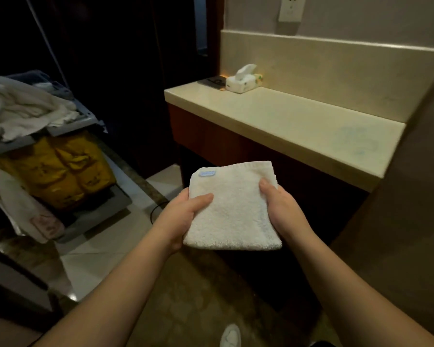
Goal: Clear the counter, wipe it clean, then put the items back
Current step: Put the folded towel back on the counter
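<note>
Head: folded towel [233,209] flat, label away.

1. You've got one folded white towel [233,211] out in front, and one small blue tag [207,173] on its corner.
2. Two hands are on it: your left hand [183,216] and your right hand [281,209], one at each side edge.
3. On the tabletop [298,121] I count one tissue box [243,81] and one flat dark tray [214,81] beside it.
4. One wall socket [291,8] above.
5. One cart [68,126] on your left, one yellow bag [58,169] in it.
6. One white shoe [230,335] below.
</note>
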`<act>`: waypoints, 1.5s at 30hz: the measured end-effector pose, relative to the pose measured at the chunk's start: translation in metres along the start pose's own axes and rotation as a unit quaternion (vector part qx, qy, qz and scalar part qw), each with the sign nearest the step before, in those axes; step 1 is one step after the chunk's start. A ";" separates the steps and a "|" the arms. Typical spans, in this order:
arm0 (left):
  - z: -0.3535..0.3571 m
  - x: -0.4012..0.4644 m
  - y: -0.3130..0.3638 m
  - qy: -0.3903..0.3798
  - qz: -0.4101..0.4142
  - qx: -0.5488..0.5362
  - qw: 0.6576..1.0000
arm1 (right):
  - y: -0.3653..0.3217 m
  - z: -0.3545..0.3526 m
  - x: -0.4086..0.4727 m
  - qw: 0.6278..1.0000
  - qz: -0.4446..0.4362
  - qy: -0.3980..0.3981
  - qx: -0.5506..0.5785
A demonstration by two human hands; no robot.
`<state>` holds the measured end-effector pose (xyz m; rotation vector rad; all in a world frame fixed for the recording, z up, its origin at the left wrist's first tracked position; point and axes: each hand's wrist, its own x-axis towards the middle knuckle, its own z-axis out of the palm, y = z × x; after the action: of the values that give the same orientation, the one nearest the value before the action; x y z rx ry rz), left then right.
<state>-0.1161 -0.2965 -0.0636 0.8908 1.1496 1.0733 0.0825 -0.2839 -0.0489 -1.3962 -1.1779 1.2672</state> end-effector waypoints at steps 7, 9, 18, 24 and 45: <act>-0.027 0.096 0.075 0.029 0.042 0.032 0.998 | -0.049 0.033 0.111 0.998 -0.053 -0.004 -0.033; -0.031 0.122 0.095 0.031 0.046 0.035 0.998 | -0.062 0.038 0.142 0.997 -0.059 -0.001 -0.042; -0.055 0.215 0.157 0.040 0.059 0.076 0.995 | -0.106 0.062 0.251 0.994 -0.090 0.005 -0.066; -0.078 0.274 0.184 0.040 0.079 0.114 0.990 | -0.122 0.087 0.303 0.990 -0.084 0.016 -0.113; -0.198 0.568 0.295 -0.085 0.057 0.288 0.952 | -0.172 0.220 0.501 0.982 -0.003 0.129 -0.135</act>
<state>-0.3295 0.3323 0.0297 1.4917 1.2996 0.7335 -0.1373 0.2412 0.0244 -1.6960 -1.2006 0.9112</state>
